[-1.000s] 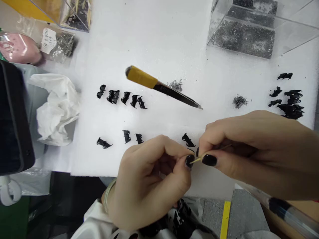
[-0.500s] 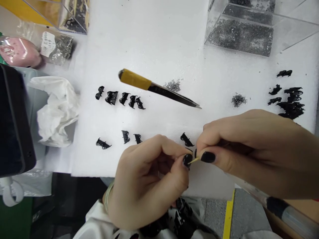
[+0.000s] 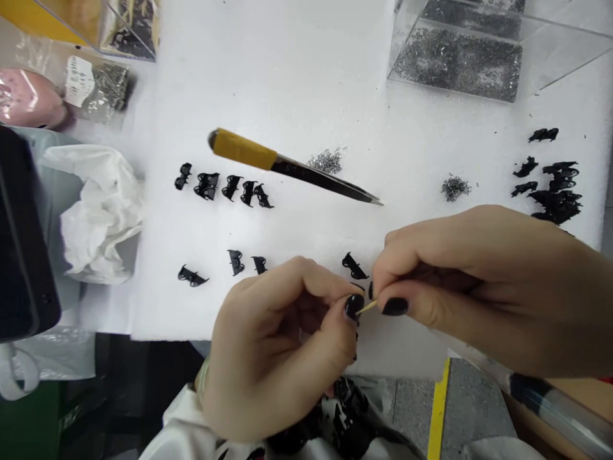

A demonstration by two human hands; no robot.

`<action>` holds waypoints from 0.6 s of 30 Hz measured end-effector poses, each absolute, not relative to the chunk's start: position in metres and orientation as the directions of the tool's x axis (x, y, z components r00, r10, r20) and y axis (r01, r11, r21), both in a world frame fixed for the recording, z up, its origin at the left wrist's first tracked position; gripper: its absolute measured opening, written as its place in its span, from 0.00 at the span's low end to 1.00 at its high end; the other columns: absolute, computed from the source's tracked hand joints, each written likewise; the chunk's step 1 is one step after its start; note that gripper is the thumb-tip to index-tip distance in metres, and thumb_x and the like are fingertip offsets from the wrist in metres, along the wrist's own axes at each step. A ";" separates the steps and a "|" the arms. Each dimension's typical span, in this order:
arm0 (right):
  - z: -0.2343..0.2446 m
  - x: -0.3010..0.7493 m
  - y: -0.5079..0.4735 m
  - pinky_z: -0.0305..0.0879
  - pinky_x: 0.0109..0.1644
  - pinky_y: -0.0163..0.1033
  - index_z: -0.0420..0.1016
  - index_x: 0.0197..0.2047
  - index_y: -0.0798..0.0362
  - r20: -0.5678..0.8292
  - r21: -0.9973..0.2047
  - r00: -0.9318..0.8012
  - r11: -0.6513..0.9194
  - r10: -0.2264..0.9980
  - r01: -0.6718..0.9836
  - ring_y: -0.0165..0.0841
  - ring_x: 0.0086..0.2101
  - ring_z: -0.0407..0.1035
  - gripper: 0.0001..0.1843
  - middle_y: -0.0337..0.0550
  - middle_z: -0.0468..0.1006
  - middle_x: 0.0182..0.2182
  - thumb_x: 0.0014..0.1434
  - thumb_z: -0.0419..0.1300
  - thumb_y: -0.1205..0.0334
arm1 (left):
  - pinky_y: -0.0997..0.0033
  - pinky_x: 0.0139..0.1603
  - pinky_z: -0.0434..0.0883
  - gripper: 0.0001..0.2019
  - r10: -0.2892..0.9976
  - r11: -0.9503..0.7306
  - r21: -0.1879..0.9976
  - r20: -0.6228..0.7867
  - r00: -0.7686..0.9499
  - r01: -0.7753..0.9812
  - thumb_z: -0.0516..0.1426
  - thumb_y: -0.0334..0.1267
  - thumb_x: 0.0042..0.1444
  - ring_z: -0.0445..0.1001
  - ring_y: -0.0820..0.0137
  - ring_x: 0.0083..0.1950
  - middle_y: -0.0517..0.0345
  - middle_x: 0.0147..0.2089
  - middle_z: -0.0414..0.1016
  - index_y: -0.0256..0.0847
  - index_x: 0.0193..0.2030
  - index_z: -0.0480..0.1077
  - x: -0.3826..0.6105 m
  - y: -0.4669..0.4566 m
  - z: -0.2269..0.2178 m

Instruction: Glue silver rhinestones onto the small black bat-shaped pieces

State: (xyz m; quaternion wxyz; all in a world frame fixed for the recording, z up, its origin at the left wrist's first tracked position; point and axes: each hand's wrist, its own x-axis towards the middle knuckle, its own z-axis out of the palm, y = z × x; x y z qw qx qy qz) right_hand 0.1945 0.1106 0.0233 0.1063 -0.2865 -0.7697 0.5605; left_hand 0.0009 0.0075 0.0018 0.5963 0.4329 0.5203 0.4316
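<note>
More of the black piece (image 3: 355, 337) showed beneath the left hand (image 3: 287, 345) pinching it; right hand (image 3: 454, 281) still gripped the stick (image 3: 366, 306), work seemingly unfinished

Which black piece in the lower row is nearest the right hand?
The rightmost piece, close by the right hand; the row's other pieces lie farther left.
</note>
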 end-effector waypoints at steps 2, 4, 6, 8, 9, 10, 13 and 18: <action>0.023 0.195 0.111 0.58 0.25 0.29 0.75 0.33 0.53 -0.158 -0.924 -0.815 0.208 0.558 0.321 0.20 0.20 0.59 0.09 0.29 0.71 0.21 0.64 0.56 0.70 | 0.85 0.15 0.65 0.04 0.963 0.258 0.964 -0.252 0.090 -0.064 0.60 0.33 0.67 0.68 0.82 0.17 0.68 0.26 0.74 0.46 0.39 0.73 0.001 0.007 0.002; 0.023 0.195 0.110 0.60 0.27 0.27 0.75 0.33 0.53 -0.144 -0.927 -0.811 0.209 0.567 0.311 0.19 0.20 0.59 0.08 0.28 0.72 0.22 0.63 0.57 0.71 | 0.85 0.15 0.65 0.04 0.962 0.264 0.962 -0.258 0.089 -0.065 0.60 0.33 0.67 0.68 0.82 0.17 0.68 0.26 0.74 0.46 0.39 0.73 0.001 0.007 0.002; 0.022 0.195 0.110 0.62 0.29 0.27 0.74 0.34 0.53 -0.132 -0.929 -0.806 0.213 0.577 0.304 0.19 0.21 0.60 0.07 0.27 0.73 0.23 0.63 0.57 0.71 | 0.86 0.15 0.65 0.05 0.961 0.269 0.960 -0.263 0.084 -0.073 0.60 0.33 0.67 0.68 0.82 0.17 0.68 0.25 0.74 0.46 0.39 0.73 0.002 0.007 0.001; 0.021 0.195 0.109 0.63 0.30 0.27 0.74 0.34 0.53 -0.123 -0.931 -0.805 0.213 0.581 0.296 0.18 0.20 0.60 0.07 0.27 0.75 0.25 0.64 0.57 0.71 | 0.86 0.15 0.65 0.05 0.961 0.270 0.959 -0.264 0.082 -0.081 0.60 0.33 0.68 0.68 0.81 0.17 0.68 0.24 0.73 0.46 0.39 0.73 0.002 0.007 0.001; 0.020 0.195 0.109 0.63 0.31 0.27 0.74 0.35 0.53 -0.120 -0.933 -0.806 0.212 0.580 0.292 0.17 0.20 0.60 0.07 0.27 0.75 0.26 0.64 0.58 0.71 | 0.86 0.15 0.65 0.05 0.960 0.274 0.958 -0.268 0.083 -0.081 0.60 0.34 0.68 0.68 0.81 0.17 0.68 0.24 0.73 0.46 0.39 0.73 0.002 0.007 0.002; 0.020 0.195 0.109 0.63 0.31 0.27 0.74 0.35 0.53 -0.115 -0.934 -0.806 0.213 0.581 0.287 0.17 0.20 0.60 0.07 0.27 0.75 0.27 0.64 0.58 0.71 | 0.86 0.15 0.65 0.05 0.959 0.276 0.958 -0.270 0.083 -0.079 0.60 0.34 0.68 0.69 0.81 0.17 0.68 0.24 0.73 0.46 0.39 0.73 0.002 0.007 0.002; 0.020 0.194 0.109 0.62 0.29 0.26 0.73 0.35 0.53 -0.100 -0.934 -0.801 0.222 0.590 0.280 0.17 0.21 0.60 0.06 0.26 0.74 0.26 0.63 0.59 0.72 | 0.85 0.15 0.65 0.05 0.958 0.277 0.958 -0.270 0.091 -0.070 0.60 0.34 0.68 0.68 0.81 0.17 0.68 0.24 0.73 0.45 0.39 0.73 0.002 0.008 0.003; 0.022 0.196 0.110 0.61 0.27 0.26 0.73 0.35 0.52 -0.106 -0.926 -0.814 0.241 0.571 0.290 0.18 0.21 0.60 0.07 0.26 0.72 0.23 0.63 0.59 0.72 | 0.83 0.13 0.65 0.04 0.957 0.283 0.954 -0.276 0.085 -0.094 0.62 0.31 0.65 0.69 0.79 0.16 0.66 0.24 0.74 0.45 0.39 0.74 0.002 0.008 0.004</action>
